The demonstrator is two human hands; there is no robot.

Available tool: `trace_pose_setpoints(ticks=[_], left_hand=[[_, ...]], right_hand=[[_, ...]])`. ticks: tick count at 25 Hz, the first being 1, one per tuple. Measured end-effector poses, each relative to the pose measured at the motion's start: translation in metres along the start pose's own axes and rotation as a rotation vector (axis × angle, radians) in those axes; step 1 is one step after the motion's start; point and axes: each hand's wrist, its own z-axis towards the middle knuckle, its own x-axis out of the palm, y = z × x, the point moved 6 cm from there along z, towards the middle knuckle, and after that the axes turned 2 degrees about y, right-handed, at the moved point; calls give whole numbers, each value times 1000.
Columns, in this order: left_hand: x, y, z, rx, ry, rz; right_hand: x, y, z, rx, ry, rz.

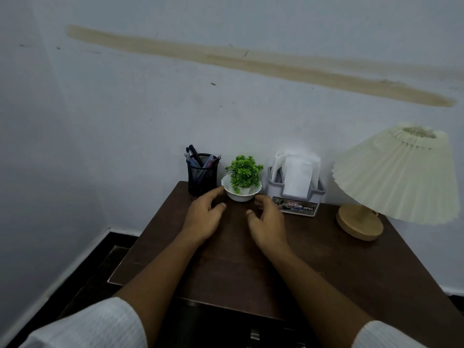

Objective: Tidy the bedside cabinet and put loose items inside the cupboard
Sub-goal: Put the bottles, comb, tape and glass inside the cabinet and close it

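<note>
A dark brown bedside cabinet (226, 259) stands against a pale wall. Along its back edge stand a black mesh pen holder (202, 175) with several pens, a white bowl (241, 194) holding a small green plant (244, 173), and a grey tissue holder (296, 194) with white tissues. My left hand (203, 217) hovers just left of the bowl, fingers apart, fingertips near its rim. My right hand (267, 223) hovers just right of the bowl, fingers apart. Neither hand holds anything.
A table lamp with a pleated cream shade (399, 174) and round wooden base (360, 222) stands at the cabinet's right. A metal fitting (254, 336) shows on the cabinet front below. Dark floor (105, 259) lies to the left.
</note>
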Motion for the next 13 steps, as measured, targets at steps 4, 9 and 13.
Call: trace_pose_setpoints(ticks=[4, 9, 13], left_hand=[[-23, 7, -5, -56, -271, -30], [-48, 19, 7, -79, -258, 82], [-53, 24, 16, -85, -209, 75]], right_hand=[[19, 19, -16, -180, 136, -141], [70, 52, -14, -417, 380, -360], [97, 58, 5, -328, 362, -394]])
